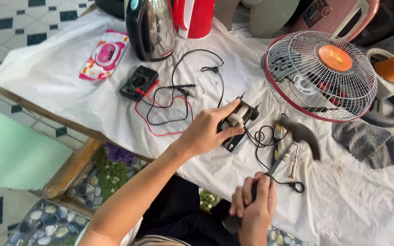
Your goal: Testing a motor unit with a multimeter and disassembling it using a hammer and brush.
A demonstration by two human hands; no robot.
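My left hand (207,130) grips a small electric fan motor (239,119) and steadies it on the white cloth (51,68). My right hand (253,206) is closed around the dark handle of a hammer; its metal head (303,135) hangs blurred above the cloth, to the right of the motor. Black wires (261,139) trail from the motor toward the hammer. A screwdriver (293,164) and a small brush (278,132) lie under the hammer.
A black multimeter (138,82) with red and black leads (165,107) lies left of the motor. A fan head with wire guard (320,75) sits at the right, a grey rag (368,143) beside it. A kettle (150,28), a red jug (194,17) and a pink packet (104,54) stand at the back.
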